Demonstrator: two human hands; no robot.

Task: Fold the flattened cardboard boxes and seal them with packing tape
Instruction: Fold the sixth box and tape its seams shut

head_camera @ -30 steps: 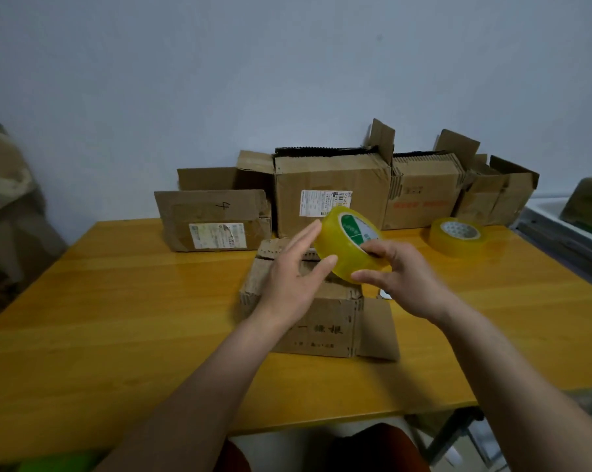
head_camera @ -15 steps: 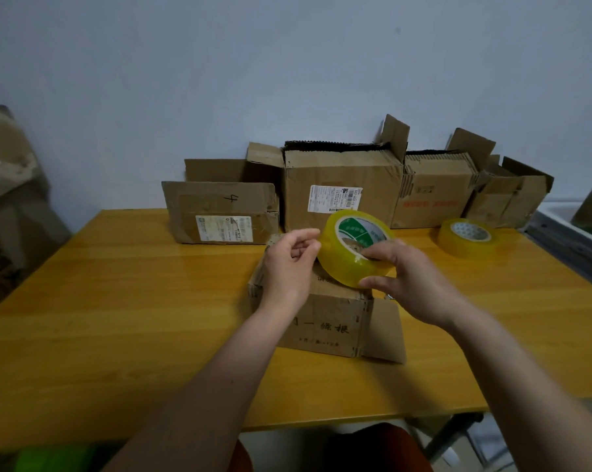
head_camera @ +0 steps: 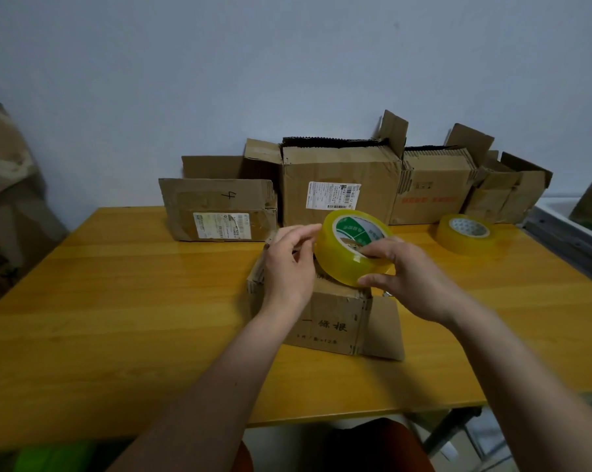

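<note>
A round roll of shiny yellow tape [head_camera: 350,248] is held up just above a small brown cardboard box [head_camera: 335,318] on the smooth wooden table [head_camera: 117,301]. The roll is gripped by the right hand [head_camera: 410,274], with fingers curled into its hole and the thumb under its rim. The roll's edge is touched by the bent fingertips of the left hand [head_camera: 287,264]. One box flap sticks out flat on the right. A second tape roll [head_camera: 466,233] lies flat farther back. Bigger boxes [head_camera: 338,185] are lined up by the wall, packed with flat cardboard sheets standing on edge.
</note>
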